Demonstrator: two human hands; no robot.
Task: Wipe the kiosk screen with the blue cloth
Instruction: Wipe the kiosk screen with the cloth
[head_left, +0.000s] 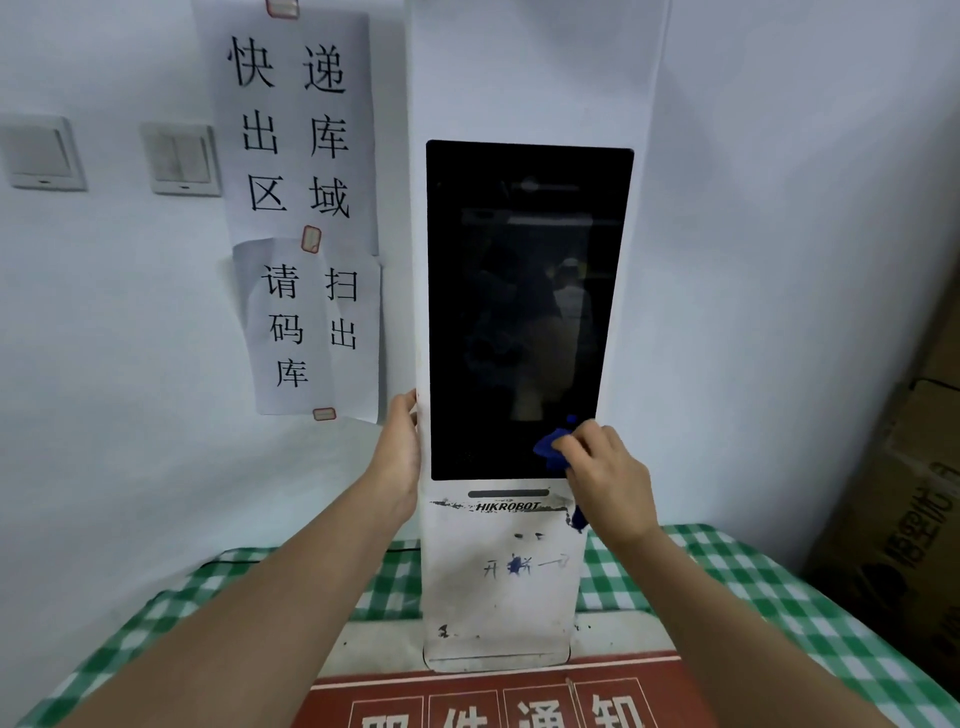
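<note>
A tall white kiosk (498, 597) stands upright on the table against the wall, with a dark, switched-off screen (519, 291) in its upper half. My right hand (608, 478) presses a crumpled blue cloth (549, 447) against the screen's lower right corner; a tail of the cloth hangs below my palm. My left hand (402, 447) grips the kiosk's left edge, level with the bottom of the screen. Scuffs and handwritten marks cover the white panel under the screen.
A green checked tablecloth (727, 587) covers the table. A red notice board (498, 701) lies at the kiosk's foot. Paper signs (306, 208) and two light switches (182, 158) are on the wall to the left. Cardboard boxes (904, 519) stand at the right.
</note>
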